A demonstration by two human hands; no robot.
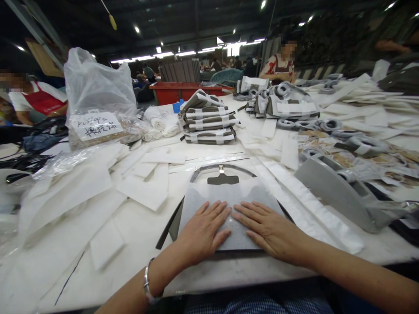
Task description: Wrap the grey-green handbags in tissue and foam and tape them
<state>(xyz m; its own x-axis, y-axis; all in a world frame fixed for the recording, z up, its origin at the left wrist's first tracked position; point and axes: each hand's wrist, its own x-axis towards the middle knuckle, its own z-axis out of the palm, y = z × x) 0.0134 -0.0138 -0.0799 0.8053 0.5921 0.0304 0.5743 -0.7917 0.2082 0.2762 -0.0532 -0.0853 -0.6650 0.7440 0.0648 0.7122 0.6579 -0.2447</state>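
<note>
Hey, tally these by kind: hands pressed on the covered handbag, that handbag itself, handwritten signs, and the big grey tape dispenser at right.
Hands: 2 (left hand, right hand)
Covered handbag: 1
Handwritten sign: 1
Grey tape dispenser: 1
Total: 5

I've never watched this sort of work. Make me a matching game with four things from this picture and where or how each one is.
1. Left hand
2. Clear plastic bag
3. Large bin
4. Stacked bundles

A. Red, beyond the table
B. Flat on the pale sheet, bracelet at the wrist
C. Dark and white, piled up
D. Beside a handwritten label

Pairs: 1-B, 2-D, 3-A, 4-C
</note>
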